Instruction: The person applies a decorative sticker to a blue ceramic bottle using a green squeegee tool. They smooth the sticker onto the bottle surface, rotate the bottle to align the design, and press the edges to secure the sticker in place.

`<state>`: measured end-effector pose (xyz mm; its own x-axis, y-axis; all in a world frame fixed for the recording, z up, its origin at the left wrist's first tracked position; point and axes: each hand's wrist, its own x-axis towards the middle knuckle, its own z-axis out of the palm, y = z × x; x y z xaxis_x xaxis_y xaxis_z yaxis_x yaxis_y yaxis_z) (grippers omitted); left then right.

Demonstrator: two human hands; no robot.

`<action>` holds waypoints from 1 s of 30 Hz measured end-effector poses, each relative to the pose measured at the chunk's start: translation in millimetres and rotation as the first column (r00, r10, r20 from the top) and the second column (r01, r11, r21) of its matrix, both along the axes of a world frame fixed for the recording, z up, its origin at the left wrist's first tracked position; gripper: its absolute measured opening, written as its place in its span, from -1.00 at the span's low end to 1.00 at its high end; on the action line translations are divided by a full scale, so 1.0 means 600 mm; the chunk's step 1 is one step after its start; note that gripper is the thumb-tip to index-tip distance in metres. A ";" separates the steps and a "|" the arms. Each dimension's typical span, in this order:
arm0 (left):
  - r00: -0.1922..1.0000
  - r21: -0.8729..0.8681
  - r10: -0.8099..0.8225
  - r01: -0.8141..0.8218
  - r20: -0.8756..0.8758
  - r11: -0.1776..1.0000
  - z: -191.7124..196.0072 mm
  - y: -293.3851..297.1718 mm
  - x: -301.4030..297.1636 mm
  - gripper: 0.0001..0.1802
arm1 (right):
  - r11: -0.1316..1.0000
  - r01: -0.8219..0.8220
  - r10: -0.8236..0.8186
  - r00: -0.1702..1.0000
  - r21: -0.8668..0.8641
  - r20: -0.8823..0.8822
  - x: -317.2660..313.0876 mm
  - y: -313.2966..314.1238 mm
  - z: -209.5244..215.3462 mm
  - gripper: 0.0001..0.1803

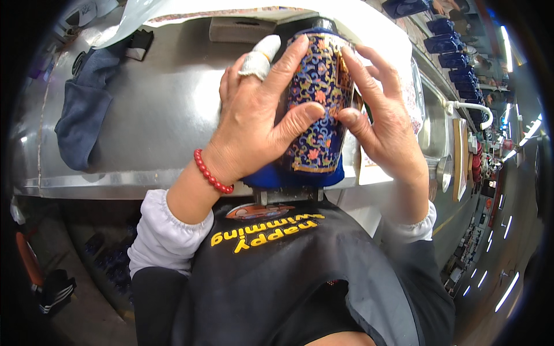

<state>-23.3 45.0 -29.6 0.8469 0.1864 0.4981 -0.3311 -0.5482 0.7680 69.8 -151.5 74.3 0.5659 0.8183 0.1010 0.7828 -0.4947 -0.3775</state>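
A deep blue vase [332, 175] is in front of me at the counter's near edge, its narrower end pointing away. A gold-edged sheet of flower-and-scroll pattern [316, 135] covers its upper face. My left hand [254, 109] grips the vase from the left, thumb and index finger pressed on the pattern. A white finger cover [259, 57] is on one of its other fingers, and a red bead bracelet [211, 173] circles the wrist. From the right, my right hand [384, 112] curves round the vase, thumb and fingertips at the pattern's right edge. The vase's underside is hidden.
A steel counter [167, 104] spreads to the left, with a dark blue cloth [86, 109] on it. A grey-brown block [239, 30] sits at the back. White sheeting [381, 29] lies beyond the vase. On the right are a sink [430, 130] with a white tap [482, 112] and several blue vases [444, 43].
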 end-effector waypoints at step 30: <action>0.993 0.349 0.111 -0.094 -0.027 0.932 -0.004 -0.060 -0.199 -0.38 | 0.990 -0.007 -0.002 0.998 0.142 0.063 -0.137 -0.089 -0.030 -0.21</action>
<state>-143.0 8.9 -32.0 0.8557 0.0964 0.5083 -0.2277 -0.8120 0.5374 -12.4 -204.7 56.4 0.5529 0.7943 0.2517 0.8081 -0.4376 -0.3944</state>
